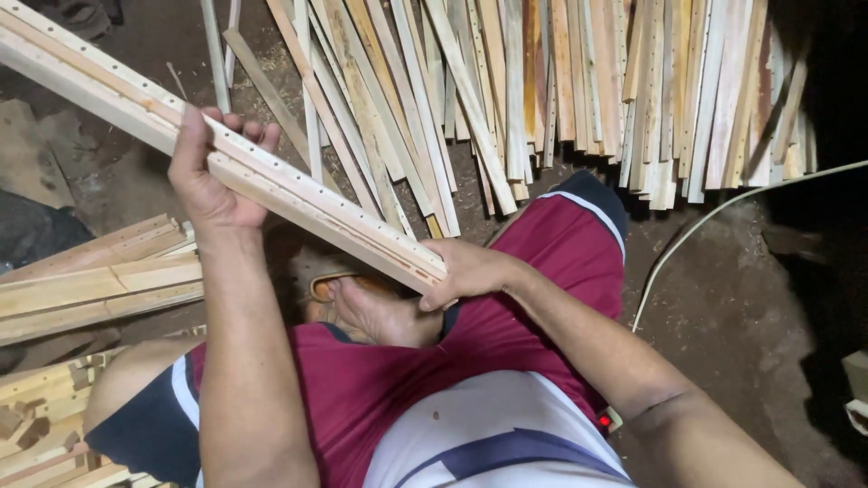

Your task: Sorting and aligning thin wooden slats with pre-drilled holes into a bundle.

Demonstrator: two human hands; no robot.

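Observation:
A bundle of long pale wooden slats (pixel 298 185), drilled with a row of small holes, runs diagonally from the upper left down to the middle of the view. My left hand (pixel 210 172) wraps around the bundle partway along it. My right hand (pixel 463 271) grips its near end, just above my knee. Both hands are closed on the slats. I sit on the ground in maroon shorts (pixel 506 334) with one bare foot (pixel 375 312) on a sandal under the slats.
Many loose slats (pixel 579 81) lie fanned across the dirt floor ahead. Stacked wooden pieces (pixel 99 280) sit at the left, more at the lower left. A white cable (pixel 705 221) curves across the floor on the right.

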